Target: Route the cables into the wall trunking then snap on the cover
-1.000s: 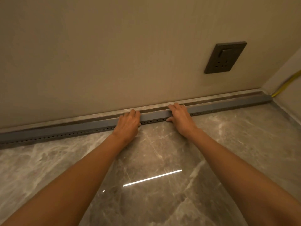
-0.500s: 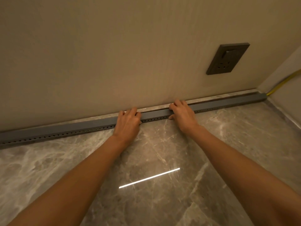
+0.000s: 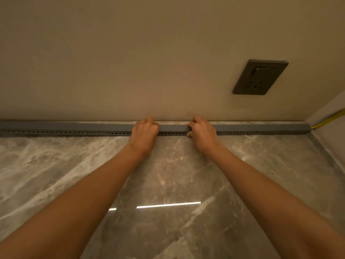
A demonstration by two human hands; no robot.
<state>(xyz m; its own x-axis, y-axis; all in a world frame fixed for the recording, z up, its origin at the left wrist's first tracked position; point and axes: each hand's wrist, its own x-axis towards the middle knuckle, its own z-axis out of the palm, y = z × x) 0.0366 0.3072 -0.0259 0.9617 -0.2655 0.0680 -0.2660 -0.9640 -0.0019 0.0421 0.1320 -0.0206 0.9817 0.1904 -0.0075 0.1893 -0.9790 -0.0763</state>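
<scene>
**Grey trunking in your grip**

Your left hand and right hand clasp it mid-length, fingers curled over its top, at the wall's foot. A dark socket sits above its right half; a yellow cable shows at its right end.

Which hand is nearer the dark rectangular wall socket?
Right. The right hand grips the long grey perforated trunking below and left of the dark rectangular wall socket; the left hand grips it farther left.

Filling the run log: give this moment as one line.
left hand: grips trunking | right hand: grips trunking | trunking: along wall | yellow cable: beyond right end
</scene>
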